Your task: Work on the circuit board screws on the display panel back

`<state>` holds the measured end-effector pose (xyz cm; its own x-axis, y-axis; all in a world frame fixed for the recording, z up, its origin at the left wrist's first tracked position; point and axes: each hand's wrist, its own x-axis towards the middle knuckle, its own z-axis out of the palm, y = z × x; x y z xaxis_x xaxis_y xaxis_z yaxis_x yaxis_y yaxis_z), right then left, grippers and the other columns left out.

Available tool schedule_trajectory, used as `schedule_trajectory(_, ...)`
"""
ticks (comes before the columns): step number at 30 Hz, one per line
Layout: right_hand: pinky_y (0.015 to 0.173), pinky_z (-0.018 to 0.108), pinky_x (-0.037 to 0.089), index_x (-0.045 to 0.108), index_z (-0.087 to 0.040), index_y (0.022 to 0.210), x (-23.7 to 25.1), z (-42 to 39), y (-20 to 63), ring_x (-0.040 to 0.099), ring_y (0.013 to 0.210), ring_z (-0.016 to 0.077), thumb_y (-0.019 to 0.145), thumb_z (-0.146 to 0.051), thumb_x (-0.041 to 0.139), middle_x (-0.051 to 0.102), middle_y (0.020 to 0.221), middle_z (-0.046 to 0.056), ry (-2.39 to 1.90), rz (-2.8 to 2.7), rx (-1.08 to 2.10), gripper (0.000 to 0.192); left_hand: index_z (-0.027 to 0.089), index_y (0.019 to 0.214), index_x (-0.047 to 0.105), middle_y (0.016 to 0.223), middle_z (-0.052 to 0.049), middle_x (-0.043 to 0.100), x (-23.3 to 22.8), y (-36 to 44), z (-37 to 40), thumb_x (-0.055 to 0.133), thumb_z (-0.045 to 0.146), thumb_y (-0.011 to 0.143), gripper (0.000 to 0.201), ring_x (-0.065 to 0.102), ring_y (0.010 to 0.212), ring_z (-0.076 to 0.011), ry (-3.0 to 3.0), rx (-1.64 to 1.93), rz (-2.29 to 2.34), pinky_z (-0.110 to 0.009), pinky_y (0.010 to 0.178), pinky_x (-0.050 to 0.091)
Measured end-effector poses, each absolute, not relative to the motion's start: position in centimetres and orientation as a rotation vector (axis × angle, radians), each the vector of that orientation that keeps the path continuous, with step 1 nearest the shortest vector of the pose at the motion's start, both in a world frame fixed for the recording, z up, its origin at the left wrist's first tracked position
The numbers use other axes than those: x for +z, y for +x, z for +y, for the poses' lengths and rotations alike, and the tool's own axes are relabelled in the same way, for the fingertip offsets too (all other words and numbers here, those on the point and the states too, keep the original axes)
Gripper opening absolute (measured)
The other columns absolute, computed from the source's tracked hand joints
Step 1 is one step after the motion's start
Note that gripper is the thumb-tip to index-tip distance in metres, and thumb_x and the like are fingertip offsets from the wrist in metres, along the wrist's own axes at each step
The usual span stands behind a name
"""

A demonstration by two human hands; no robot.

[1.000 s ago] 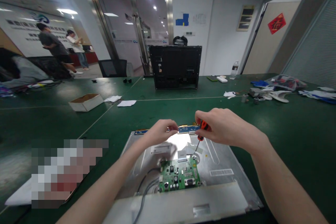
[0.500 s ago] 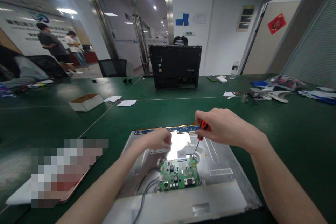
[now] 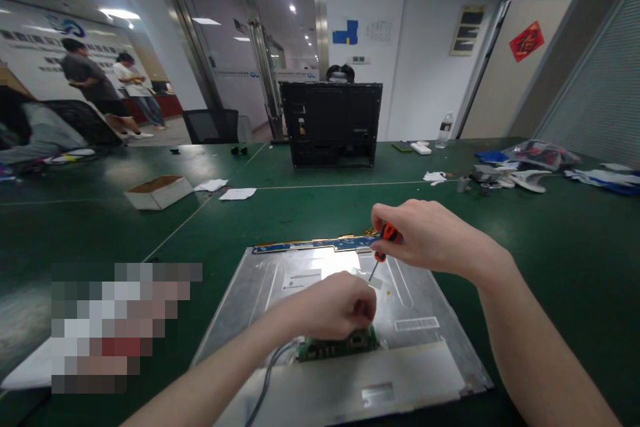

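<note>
My right hand (image 3: 430,233) grips a screwdriver (image 3: 389,233) by its red and black handle, with the shaft slanting down to the left. Below it, my left hand (image 3: 337,305) is closed close to the screwdriver's tip; whatever its curled fingers hold is hidden. The left hand covers much of a green circuit board (image 3: 336,349) on the back of a silver display panel (image 3: 235,300). A blue strip board (image 3: 300,247) runs along the panel's far edge. Grey cables (image 3: 266,387) lead from the board toward me over a pale metal cover (image 3: 425,373).
On the green table (image 3: 280,213), an open white box (image 3: 159,193) and papers (image 3: 238,194) lie at left. A black monitor housing (image 3: 333,127) stands at the back. A bottle (image 3: 444,131) and a plastic bag (image 3: 543,155) are at right. People (image 3: 93,83) stand far left.
My left hand has moved right and toward me, from above the panel's middle to over the circuit board, near the screwdriver tip. My right hand keeps its grip on the screwdriver.
</note>
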<state>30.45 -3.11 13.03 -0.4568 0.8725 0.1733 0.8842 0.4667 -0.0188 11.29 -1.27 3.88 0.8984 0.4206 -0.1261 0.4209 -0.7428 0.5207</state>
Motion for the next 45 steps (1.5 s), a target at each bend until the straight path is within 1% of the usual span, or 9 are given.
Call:
schedule_trajectory(6, 0.049, 0.025, 0.027, 0.056, -0.023, 0.087, 13.1, -3.3, 30.6, 0.055, 0.06, 0.0156, 0.083, -0.034, 0.065, 0.064, 0.071, -0.001, -1.53, -2.546, -0.079, 0.014, 0.018, 0.072, 0.062, 0.073, 0.0, 0.064, 2.0, 12.8, -3.7, 0.06, 0.008, 0.075, 0.011, 0.059, 0.068, -0.0168, 2.721, 0.05, 0.582, -0.027, 0.062, 0.041)
schedule_trajectory(11, 0.048, 0.025, 0.028, 0.056, -0.023, 0.087, 13.2, -3.4, 30.8, 0.055, 0.06, 0.0156, 0.083, -0.034, 0.065, 0.064, 0.071, -0.001, -1.513, -2.544, -0.07, 0.015, 0.018, 0.072, 0.062, 0.076, -0.003, 0.065, 1.5, 12.8, -4.0, 0.059, 0.012, 0.08, 0.01, 0.06, 0.071, -0.0195, 2.789, 0.003, 0.654, -0.029, 0.063, 0.041)
schedule_trajectory(15, 0.048, 0.025, 0.028, 0.057, -0.023, 0.088, 13.1, -3.5, 30.8, 0.054, 0.059, 0.0152, 0.083, -0.035, 0.065, 0.064, 0.071, -0.001, -1.504, -2.547, -0.075, 0.015, 0.019, 0.073, 0.061, 0.077, -0.002, 0.063, 1.5, 12.7, -4.4, 0.06, 0.012, 0.078, 0.008, 0.059, 0.072, -0.0196, 2.778, 0.013, 0.659, -0.03, 0.064, 0.041)
schedule_trajectory(22, 0.049, 0.025, 0.027, 0.057, -0.023, 0.086, 13.2, -4.0, 30.9, 0.05, 0.056, 0.0144, 0.081, -0.036, 0.068, 0.061, 0.067, -0.002, -1.499, -2.44, -0.124, 0.017, 0.017, 0.081, 0.058, 0.091, -0.004, 0.063, 1.7, 11.9, -5.4, 0.065, 0.014, 0.076, 0.009, 0.058, 0.085, -0.0225, 2.707, 0.149, 0.774, -0.035, 0.077, 0.042)
schedule_trajectory(25, 0.049, 0.024, 0.03, 0.056, -0.022, 0.081, 12.9, -4.4, 31.3, 0.047, 0.054, 0.0125, 0.079, -0.038, 0.069, 0.058, 0.063, -0.003, -1.465, -2.275, -0.009, 0.021, 0.017, 0.084, 0.058, 0.093, -0.004, 0.064, 1.5, 11.5, -5.7, 0.067, 0.015, 0.076, 0.012, 0.057, 0.089, -0.0228, 2.673, 0.215, 0.818, -0.037, 0.082, 0.041)
schedule_trajectory(30, 0.045, 0.023, 0.033, 0.056, -0.02, 0.073, 9.8, -4.1, 32.8, 0.045, 0.048, 0.0106, 0.082, -0.048, 0.065, 0.055, 0.058, -0.003, -1.373, -1.93, 0.312, 0.031, 0.018, 0.083, 0.059, 0.092, -0.003, 0.065, 0.5, 11.2, -6.4, 0.064, 0.018, 0.083, 0.005, 0.057, 0.089, -0.0219, 2.693, 0.273, 0.876, -0.038, 0.087, 0.039)
schedule_trajectory(34, 0.041, 0.023, 0.035, 0.045, -0.021, 0.061, 5.3, -2.6, 33.6, 0.044, 0.04, 0.0104, 0.083, -0.061, 0.056, 0.044, 0.049, -0.005, -1.337, -1.576, 0.555, 0.047, 0.019, 0.086, 0.059, 0.094, -0.004, 0.065, -0.3, 11.3, -7.0, 0.06, 0.016, 0.085, 0.003, 0.057, 0.091, -0.0218, 2.741, 0.298, 0.873, -0.039, 0.09, 0.038)
schedule_trajectory(38, 0.038, 0.023, 0.033, 0.041, -0.023, 0.058, 2.4, -1.9, 33.4, 0.042, 0.037, 0.0103, 0.083, -0.062, 0.054, 0.041, 0.044, -0.006, -1.284, -1.445, 0.598, 0.049, 0.018, 0.085, 0.06, 0.094, -0.005, 0.065, -1.0, 11.5, -7.4, 0.058, 0.016, 0.087, 0.004, 0.057, 0.09, -0.0222, 2.82, 0.344, 0.899, -0.041, 0.092, 0.037)
schedule_trajectory(45, 0.042, 0.023, 0.034, 0.041, -0.022, 0.059, 1.9, -3.8, 32.3, 0.045, 0.039, 0.0102, 0.086, -0.051, 0.058, 0.04, 0.045, -0.007, -1.247, -1.574, 0.382, 0.042, 0.018, 0.084, 0.061, 0.09, -0.005, 0.064, -2.3, 11.5, -7.7, 0.054, 0.011, 0.086, 0.01, 0.057, 0.086, -0.0218, 2.918, 0.394, 0.887, -0.041, 0.093, 0.036)
